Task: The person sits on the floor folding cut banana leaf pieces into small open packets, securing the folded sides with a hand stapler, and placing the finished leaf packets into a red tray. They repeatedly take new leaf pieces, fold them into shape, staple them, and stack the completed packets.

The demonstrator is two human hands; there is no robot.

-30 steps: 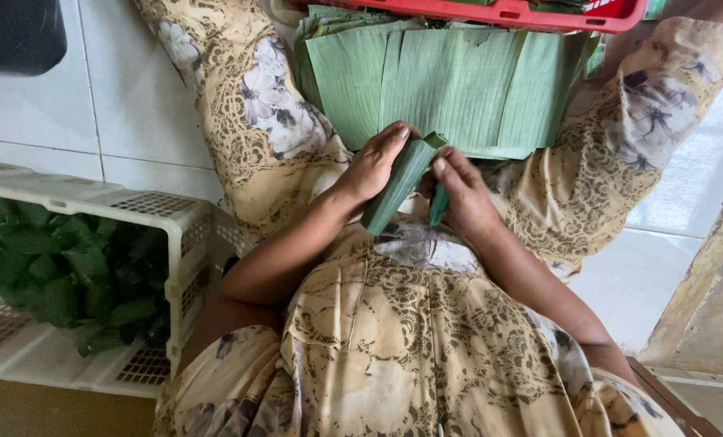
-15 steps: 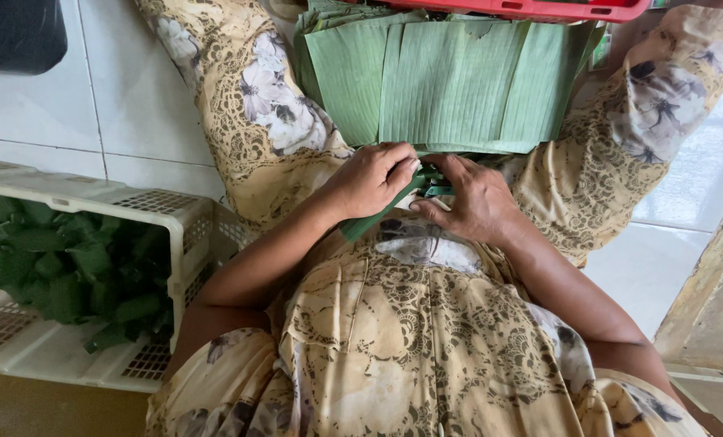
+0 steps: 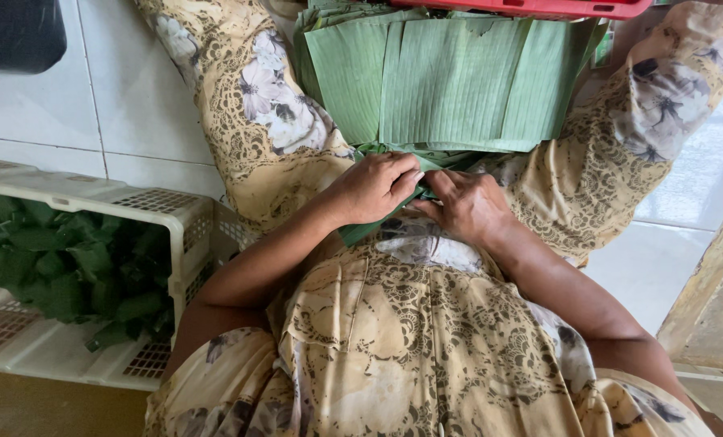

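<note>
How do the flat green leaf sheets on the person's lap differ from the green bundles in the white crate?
The flat green banana-leaf sheets lie spread open and stacked in neat layers; the small dark green leaf bundles are folded into packets and heaped loosely. The sheets are paler with fine ribbing; the bundles look darker. The sheets rest across the lap, the bundles in the white slatted plastic crate. Both are green leaf.

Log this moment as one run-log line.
left hand: closed on folded leaf | right hand: pressing same leaf | leaf stack on lap | crate of leaf parcels beside
</note>
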